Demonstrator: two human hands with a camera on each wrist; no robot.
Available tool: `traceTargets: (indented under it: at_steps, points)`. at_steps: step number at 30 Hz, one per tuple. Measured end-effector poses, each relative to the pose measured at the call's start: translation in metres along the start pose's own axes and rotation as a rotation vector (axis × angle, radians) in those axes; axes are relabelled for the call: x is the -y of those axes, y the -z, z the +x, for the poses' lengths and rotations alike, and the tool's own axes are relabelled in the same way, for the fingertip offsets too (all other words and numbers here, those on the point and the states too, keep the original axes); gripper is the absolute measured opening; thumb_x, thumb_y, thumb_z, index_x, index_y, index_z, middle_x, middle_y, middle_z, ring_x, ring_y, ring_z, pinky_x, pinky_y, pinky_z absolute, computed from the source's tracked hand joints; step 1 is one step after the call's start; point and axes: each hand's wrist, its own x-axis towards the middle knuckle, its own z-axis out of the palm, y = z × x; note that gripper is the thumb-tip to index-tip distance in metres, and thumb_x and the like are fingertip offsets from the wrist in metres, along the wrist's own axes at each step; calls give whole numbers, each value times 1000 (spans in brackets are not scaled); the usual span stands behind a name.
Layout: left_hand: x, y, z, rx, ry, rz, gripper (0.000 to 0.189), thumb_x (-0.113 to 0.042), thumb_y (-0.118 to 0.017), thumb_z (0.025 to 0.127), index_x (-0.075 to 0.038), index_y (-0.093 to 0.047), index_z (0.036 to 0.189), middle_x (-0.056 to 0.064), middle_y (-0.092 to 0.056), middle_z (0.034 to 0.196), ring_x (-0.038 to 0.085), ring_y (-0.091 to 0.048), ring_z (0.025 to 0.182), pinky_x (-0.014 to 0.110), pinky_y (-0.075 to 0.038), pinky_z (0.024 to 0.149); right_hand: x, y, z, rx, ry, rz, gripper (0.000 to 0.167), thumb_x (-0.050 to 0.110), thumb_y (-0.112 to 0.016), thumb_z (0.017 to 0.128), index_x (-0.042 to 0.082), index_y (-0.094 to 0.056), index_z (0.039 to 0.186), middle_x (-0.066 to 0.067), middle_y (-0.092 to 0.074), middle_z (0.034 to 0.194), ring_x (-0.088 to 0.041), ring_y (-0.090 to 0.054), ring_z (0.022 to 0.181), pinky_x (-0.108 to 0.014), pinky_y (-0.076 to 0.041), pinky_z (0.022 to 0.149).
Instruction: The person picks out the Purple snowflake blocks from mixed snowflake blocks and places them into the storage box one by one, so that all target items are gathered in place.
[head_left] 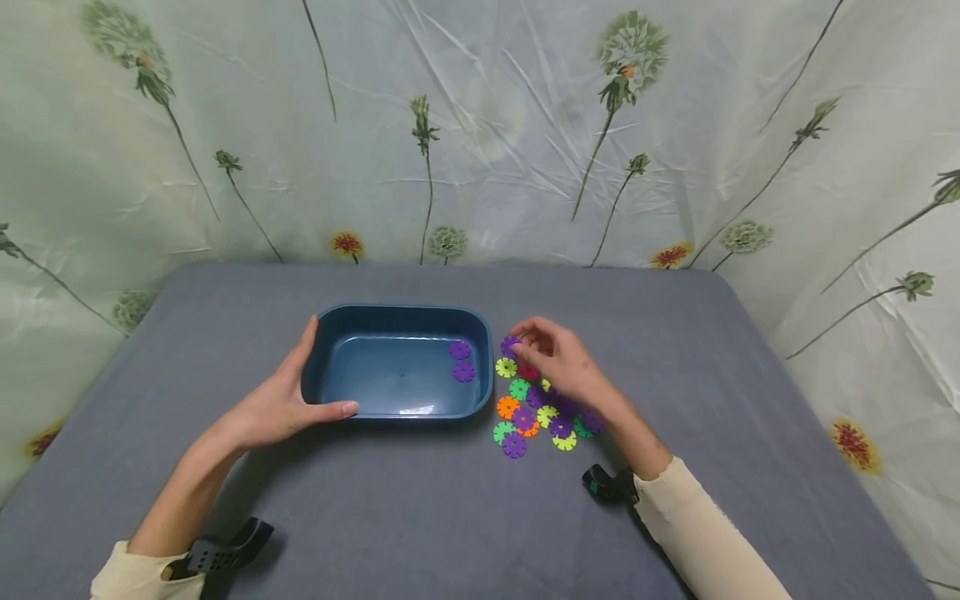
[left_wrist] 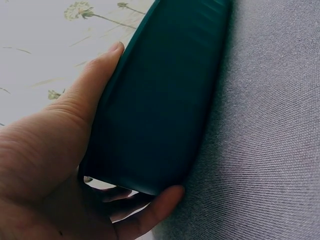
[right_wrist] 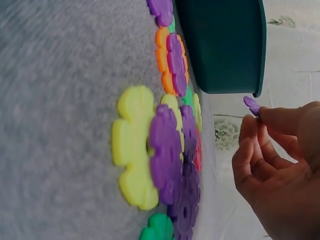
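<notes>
A blue plastic tub [head_left: 397, 379] stands on the table, and my left hand [head_left: 281, 400] grips its left end, thumb along the near rim and fingers round the far corner. Two purple notched discs [head_left: 462, 372] lie inside it at the right. Just right of the tub, my right hand [head_left: 558, 354] pinches another purple notched disc [right_wrist: 251, 106] between thumb and fingertip, held above the table. Under and beside that hand spreads a loose pile of notched discs in purple, yellow, green, orange and red, among them an orange disc [head_left: 507, 407] and a yellow disc [right_wrist: 134, 147].
A grey cloth covers the table [head_left: 420, 517]. Behind it hangs a pale curtain [head_left: 495, 142] printed with dandelions. Black camera mounts sit on both wrists, the right mount [head_left: 609, 485] close to the pile's near side.
</notes>
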Motion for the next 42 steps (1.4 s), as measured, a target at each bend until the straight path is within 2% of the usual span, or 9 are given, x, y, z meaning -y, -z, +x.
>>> traceTargets:
  at_steps: [5,11,15,23,27,31,42]
  points:
    - [0,0,2,-5,15,1,139,-48,-85,83,-24,25,164,26,11,174,61,-9,156,82,-21,114,3,1,1,-46,22,3,20,14,-66,103,6,-70,121,-11,-67,96,-18,-59,77,-23,-49,65]
    - [0,0,4,-4,17,14,140,-49,-85,82,-21,25,164,30,10,173,64,-10,154,83,-22,112,7,2,2,-73,8,52,21,18,-67,103,9,-71,121,-13,-70,98,-33,-65,81,-22,-49,63]
    - [-1,0,3,-2,20,9,140,-49,-85,82,-22,26,164,29,11,173,63,-9,154,83,-22,112,9,2,3,-73,11,93,21,18,-67,103,8,-71,121,-17,-72,101,-37,-68,86,-25,-54,67]
    - [-2,0,2,7,32,-17,140,-49,-85,82,-25,27,163,28,12,173,62,-7,155,83,-21,113,14,-2,3,-47,28,125,21,18,-69,102,8,-72,120,-15,-72,102,-37,-69,88,-38,-60,76]
    - [-2,0,2,6,24,-16,141,-49,-86,82,-23,26,164,28,12,173,63,-9,154,83,-23,112,15,-3,4,-25,38,136,20,17,-69,102,8,-72,119,-14,-73,103,-36,-68,88,-32,-57,72]
    - [-1,0,2,7,23,-18,141,-48,-86,82,-22,26,164,29,12,173,63,-9,154,83,-23,112,17,-4,4,-1,33,130,20,18,-70,101,10,-72,119,-12,-73,105,-29,-68,89,-26,-54,69]
    - [-1,1,-1,24,32,-37,140,-49,-85,83,-26,28,163,27,14,173,63,-6,155,83,-20,113,18,-9,4,33,48,136,20,18,-71,100,12,-74,119,-10,-74,109,-21,-69,91,-26,-56,73]
